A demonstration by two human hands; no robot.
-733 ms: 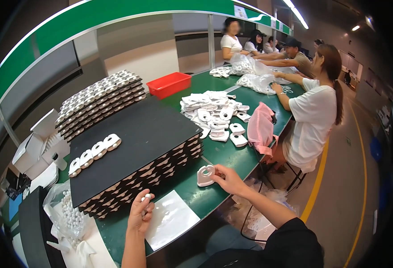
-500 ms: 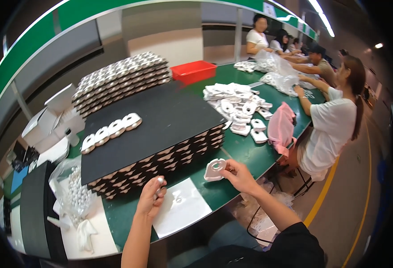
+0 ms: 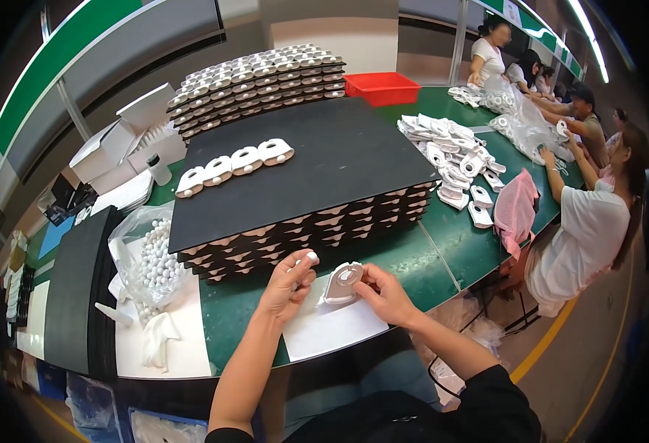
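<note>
Pinched between the thumb and fingers of my left hand [image 3: 289,288] is a small white ball [image 3: 312,256]. My right hand [image 3: 389,297] grips the edge of a white plastic part [image 3: 343,283] with a round ring opening, held tilted just right of the ball, apart from it. Both hands are above a white sheet [image 3: 335,334] at the table's front edge. Beyond them stands a stack of black boards [image 3: 302,184] with similar parts between the layers. On its top board lies a row of several white parts [image 3: 246,160], with white balls on their near edges.
A plastic bag of white balls [image 3: 163,258], a white nozzle bottle [image 3: 114,314] and a white cloth [image 3: 160,341] are at left. To the right lie a pile of white parts [image 3: 453,159] and a pink mesh bag [image 3: 518,207]. A red bin [image 3: 382,87] stands behind; co-workers sit far right.
My hands have come closer together, the white part now beside the ball and turned more upright. The whole view has shifted, with the scene sitting further right and higher.
</note>
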